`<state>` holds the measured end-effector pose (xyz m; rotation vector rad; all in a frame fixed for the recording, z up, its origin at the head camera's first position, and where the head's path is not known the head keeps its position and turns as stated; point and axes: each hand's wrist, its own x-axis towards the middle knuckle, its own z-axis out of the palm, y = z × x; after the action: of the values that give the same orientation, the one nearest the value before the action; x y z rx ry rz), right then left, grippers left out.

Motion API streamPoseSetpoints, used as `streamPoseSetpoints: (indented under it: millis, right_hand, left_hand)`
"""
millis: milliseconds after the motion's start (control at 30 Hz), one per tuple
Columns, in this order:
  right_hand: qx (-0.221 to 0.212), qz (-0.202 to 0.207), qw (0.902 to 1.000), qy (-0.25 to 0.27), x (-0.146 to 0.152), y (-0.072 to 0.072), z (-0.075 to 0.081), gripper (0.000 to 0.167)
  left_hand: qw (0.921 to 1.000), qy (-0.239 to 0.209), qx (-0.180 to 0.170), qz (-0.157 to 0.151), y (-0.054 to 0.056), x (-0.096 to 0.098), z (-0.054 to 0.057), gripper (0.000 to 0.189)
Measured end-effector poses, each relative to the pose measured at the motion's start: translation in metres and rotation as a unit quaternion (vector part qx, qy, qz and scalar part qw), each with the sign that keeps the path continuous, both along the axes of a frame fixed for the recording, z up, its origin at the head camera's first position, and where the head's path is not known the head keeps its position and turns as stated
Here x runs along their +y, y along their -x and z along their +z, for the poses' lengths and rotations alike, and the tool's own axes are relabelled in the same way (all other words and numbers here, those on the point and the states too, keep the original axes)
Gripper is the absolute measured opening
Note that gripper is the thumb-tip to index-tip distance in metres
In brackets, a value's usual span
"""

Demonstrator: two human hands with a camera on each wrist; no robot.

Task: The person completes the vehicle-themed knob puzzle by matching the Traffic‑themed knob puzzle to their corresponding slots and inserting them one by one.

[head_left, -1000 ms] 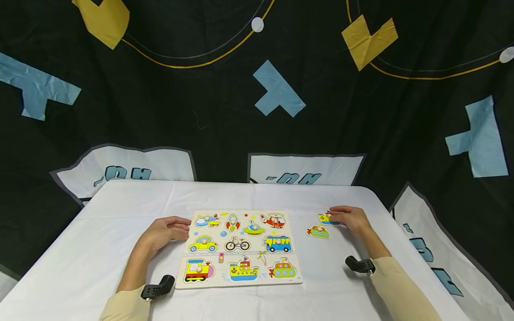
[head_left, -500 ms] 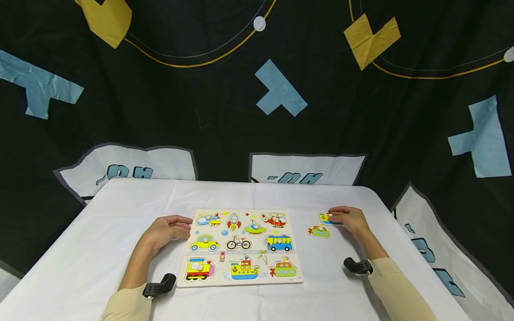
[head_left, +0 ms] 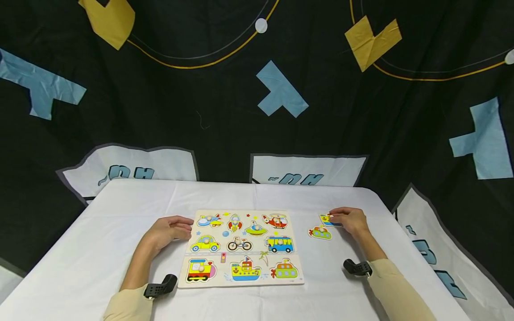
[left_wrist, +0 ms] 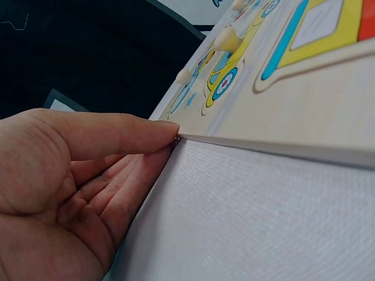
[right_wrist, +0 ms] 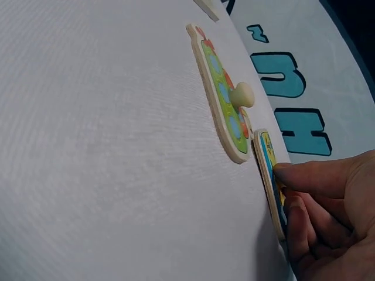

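A wooden knob puzzle board [head_left: 263, 282] lies flat on the table, with vehicle shapes such as a car [head_left: 205, 243], a bus [head_left: 279, 244] and a train [head_left: 201, 270]. My left hand [head_left: 167, 234] rests at its left edge, and in the left wrist view the thumb tip [left_wrist: 170, 130] touches the board's rim. To the right of the board, my right hand [head_left: 351, 220] pinches a ship puzzle piece [right_wrist: 270, 181] at its knob, which the fingers hide. The piece lies on the cloth. Just nearer to me is a green submarine puzzle piece [head_left: 320, 232] with a pale knob.
White cloth [head_left: 120, 214] covers the table. Behind it hangs a black curtain [head_left: 225, 120] with blue and yellow patches. Each wrist wears a black camera band, one on the left [head_left: 158, 287] and one on the right [head_left: 357, 267].
The head view has shifted slightly. Both hands keep their places, with the right fingers still on the ship puzzle piece.
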<state>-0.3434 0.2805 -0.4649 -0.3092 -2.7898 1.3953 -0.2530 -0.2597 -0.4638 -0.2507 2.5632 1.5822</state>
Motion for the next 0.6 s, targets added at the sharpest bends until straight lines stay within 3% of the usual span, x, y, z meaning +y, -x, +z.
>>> streamPoseSetpoints:
  millis: [133,600]
  right_hand:
    - [-0.006,-0.005,1.0,0.001,0.0,-0.002,0.005,0.03]
    - [0.016,0.047,0.9984,0.028,-0.026,-0.008,0.023,0.032]
  left_hand:
    - [1.0,0.003,-0.006,0.003,0.0,0.001,-0.001,0.051]
    - [1.0,0.001,0.002,-0.005,0.001,0.0,-0.001,0.052]
